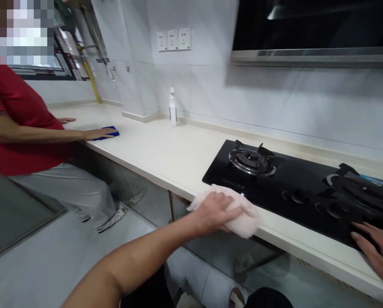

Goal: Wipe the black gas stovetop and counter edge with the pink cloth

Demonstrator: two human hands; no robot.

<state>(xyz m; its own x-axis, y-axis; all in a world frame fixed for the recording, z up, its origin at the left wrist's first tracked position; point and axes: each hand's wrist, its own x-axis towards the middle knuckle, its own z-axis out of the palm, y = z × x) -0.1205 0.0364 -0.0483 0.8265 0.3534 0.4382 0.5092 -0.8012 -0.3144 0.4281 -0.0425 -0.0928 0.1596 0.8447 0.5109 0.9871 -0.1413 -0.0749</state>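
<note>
My left hand [214, 210] presses a pale pink cloth [243, 222] against the counter's front edge, close to the stove's near left corner. The fingers curl over the cloth, which droops a little past the edge. At the far right, my right hand [379, 252] lies with fingers apart at the front of the black gas stove [284, 184], below the right burner [364, 192]; part of this hand runs out of the picture. It holds nothing that I can see. The left burner [252, 160] stands beyond the cloth.
A person in a red shirt [21, 102] stands at left, one hand on a blue cloth [113, 131] on the pale counter [166, 152]. By the wall stands a white spray bottle [172, 109]. A dark range hood [313, 34] hangs above the stove.
</note>
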